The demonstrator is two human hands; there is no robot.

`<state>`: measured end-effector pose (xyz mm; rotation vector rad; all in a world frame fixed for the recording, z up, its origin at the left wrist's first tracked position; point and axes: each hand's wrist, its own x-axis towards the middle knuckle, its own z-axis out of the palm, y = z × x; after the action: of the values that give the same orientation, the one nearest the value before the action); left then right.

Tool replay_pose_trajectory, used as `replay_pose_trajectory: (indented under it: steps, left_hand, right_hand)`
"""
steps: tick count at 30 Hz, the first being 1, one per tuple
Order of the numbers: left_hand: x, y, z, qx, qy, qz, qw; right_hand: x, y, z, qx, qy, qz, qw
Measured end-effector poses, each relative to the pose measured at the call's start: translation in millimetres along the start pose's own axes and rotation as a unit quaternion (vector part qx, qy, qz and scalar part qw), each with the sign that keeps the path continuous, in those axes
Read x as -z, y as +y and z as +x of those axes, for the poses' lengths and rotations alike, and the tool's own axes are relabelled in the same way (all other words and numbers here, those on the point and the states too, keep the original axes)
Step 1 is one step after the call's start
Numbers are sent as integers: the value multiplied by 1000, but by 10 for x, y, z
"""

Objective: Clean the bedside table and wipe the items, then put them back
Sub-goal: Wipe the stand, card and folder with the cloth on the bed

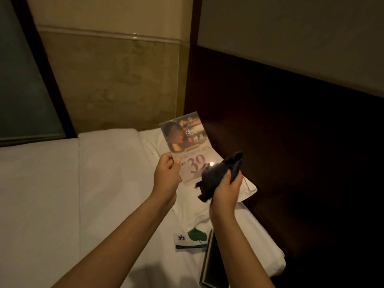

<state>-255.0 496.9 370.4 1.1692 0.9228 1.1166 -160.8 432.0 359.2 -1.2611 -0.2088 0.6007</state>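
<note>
The printed card (185,146) is up in the air above the bed, nearly upright, its glossy face toward the camera with a large red "39" low on it and a photo panel above. The left hand (167,176) pinches its lower left corner, thumb on the front, fingers curled behind. At four o'clock from the card, the right hand (227,191) is closed around a bunched dark cloth (218,174), and the cloth is pressed against the card's lower right corner, covering the end of the number. A bright glint sits on the card right at the cloth's upper edge. Below both hands, toward six o'clock, a small white card with a green leaf (192,239) lies flat on the white bed (62,204), and just beside it at its three o'clock lies a dark flat rectangular item (209,260), its far side hidden by the right forearm. A white pillow (248,189) peeks out behind the right hand, against the dark wooden headboard (291,142).
</note>
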Motion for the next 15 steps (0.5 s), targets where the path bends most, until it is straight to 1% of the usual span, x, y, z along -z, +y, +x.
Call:
replay_pose_trajectory:
  steps: [4, 8, 12, 15]
  left_hand:
    - [-186, 160, 140, -28, 9, -6, 1000]
    - [-254, 279, 251, -47, 9, -16, 999]
    - [-218, 382, 359, -66, -7, -7, 998]
    - [-186, 464, 382, -75, -32, -26, 996]
  right_hand:
    - [-313, -108, -39, -3, 25, 30, 999]
    - [-500, -237, -3, 5, 33, 45, 998]
    - [-610, -281, -6, -39, 14, 84, 996]
    - [-613, -362, 9, -74, -2, 144, 987]
